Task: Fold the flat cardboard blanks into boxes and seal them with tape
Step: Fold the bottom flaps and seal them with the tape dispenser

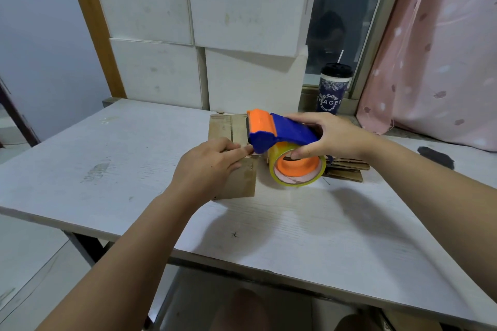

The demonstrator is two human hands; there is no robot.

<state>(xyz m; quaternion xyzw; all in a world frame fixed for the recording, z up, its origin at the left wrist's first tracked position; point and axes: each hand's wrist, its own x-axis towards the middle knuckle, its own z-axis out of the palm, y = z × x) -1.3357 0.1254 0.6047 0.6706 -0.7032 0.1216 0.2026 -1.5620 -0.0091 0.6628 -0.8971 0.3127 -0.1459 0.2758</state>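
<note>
Head view: left hand [207, 166] is pressing flat on the cardboard box [243, 183] at frame centre. Right hand [332, 137] is gripping the tape dispenser [279, 133] just beside it. Flat blanks [347, 168] are lying behind the dispenser. Bare surface [107, 158] is stretching left and toward the near edge. White cartons [161, 75] are walling off the back edge; a curtain [443, 48] is hanging upper right.

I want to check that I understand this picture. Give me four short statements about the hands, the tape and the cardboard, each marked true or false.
1. The right hand holds the tape dispenser. True.
2. The left hand rests on the cup. False: it rests on the cardboard box; the cup stands by the window.
3. Flat cardboard blanks lie behind the tape roll. True.
4. The dispenser is green. False: it is blue and orange.
</note>
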